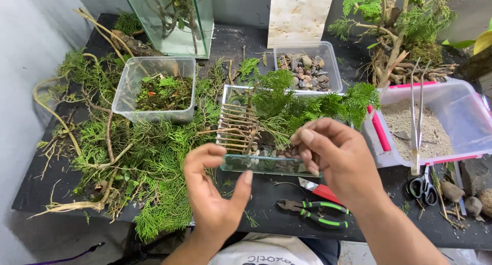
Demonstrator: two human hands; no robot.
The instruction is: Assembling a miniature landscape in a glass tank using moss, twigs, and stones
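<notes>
Left hand [212,190] spread, right hand [333,155] pinched shut, beside the glass tank [266,165] lying crosswise.

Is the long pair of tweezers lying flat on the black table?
No, the tweezers rest across the rim of the sand-filled plastic tub, tips pointing up toward the branches.

The dark surface [266,213] carries green cuttings [148,147], a glass tank [266,165], plastic tubs of moss [154,88], pebbles [307,70] and sand [435,124], pliers [312,211] and scissors [423,185].
</notes>
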